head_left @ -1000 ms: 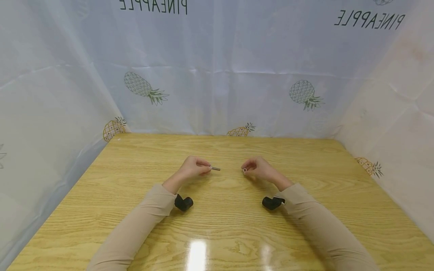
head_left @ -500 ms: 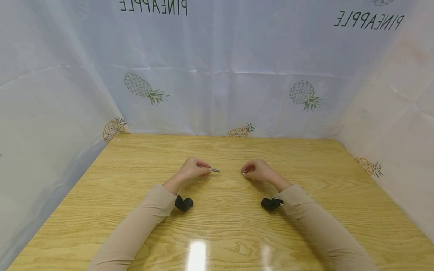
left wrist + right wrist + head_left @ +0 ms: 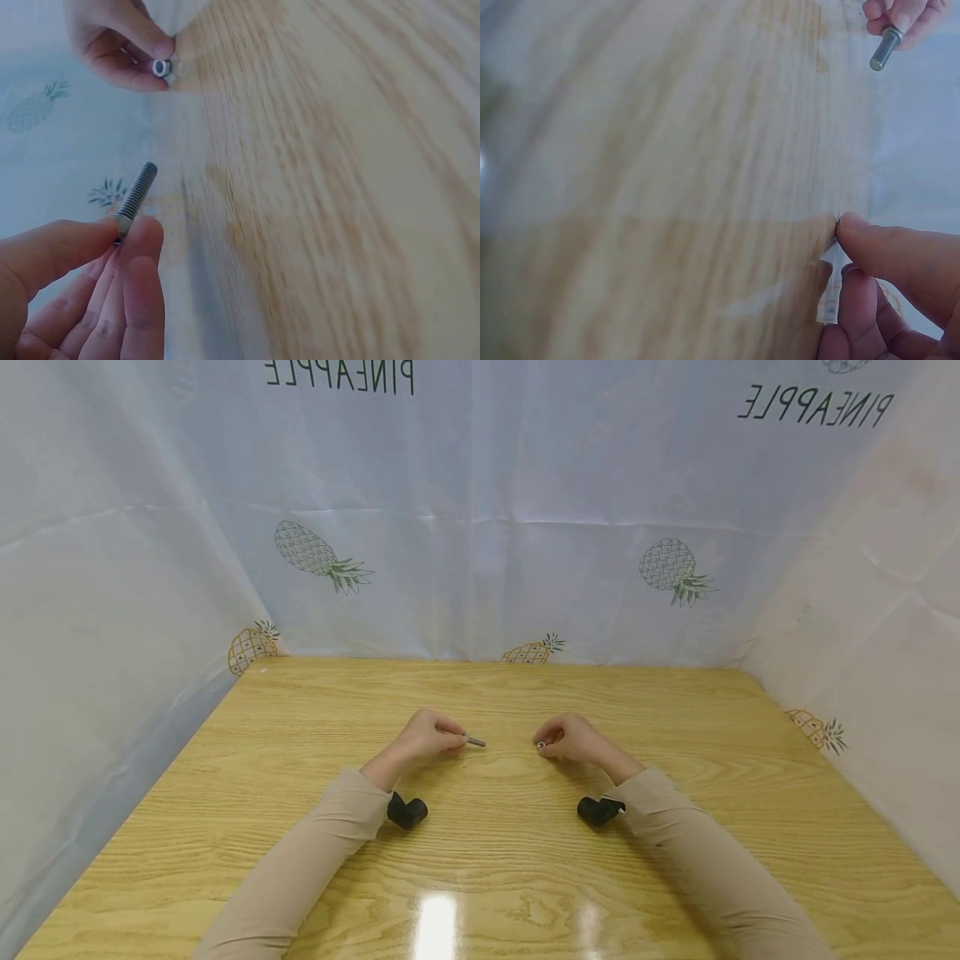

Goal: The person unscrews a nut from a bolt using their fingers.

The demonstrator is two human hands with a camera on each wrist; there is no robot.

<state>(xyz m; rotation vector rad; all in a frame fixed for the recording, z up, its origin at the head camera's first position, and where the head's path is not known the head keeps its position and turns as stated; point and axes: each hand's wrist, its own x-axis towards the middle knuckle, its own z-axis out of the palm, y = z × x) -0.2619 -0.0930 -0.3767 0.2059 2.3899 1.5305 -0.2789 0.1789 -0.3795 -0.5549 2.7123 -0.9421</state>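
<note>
My left hand (image 3: pixel 431 733) pinches a metal bolt (image 3: pixel 138 192) between thumb and forefinger near its head. The bolt's threaded shank sticks out toward the right hand, its free end tilted slightly down in the head view. Across a small gap, my right hand (image 3: pixel 573 737) grips a small metal nut (image 3: pixel 161 68) at its fingertips. The nut's hole shows in the left wrist view and faces the bolt's side. Fingers hide most of the nut in the right wrist view, where the bolt (image 3: pixel 886 49) appears at the upper right. Bolt and nut are apart, both held over the table.
A wood-grain table (image 3: pixel 495 843) spreads beneath both hands. Behind it hangs a pale curtain (image 3: pixel 480 577) printed with pineapples, which also closes in the sides. Black wrist mounts (image 3: pixel 407 811) jut inward from the beige sleeves (image 3: pixel 315 843).
The bolt's free end has tipped downward a little, toward the person. The nut has turned slightly in the right fingers. Both hands otherwise stay nearly in place.
</note>
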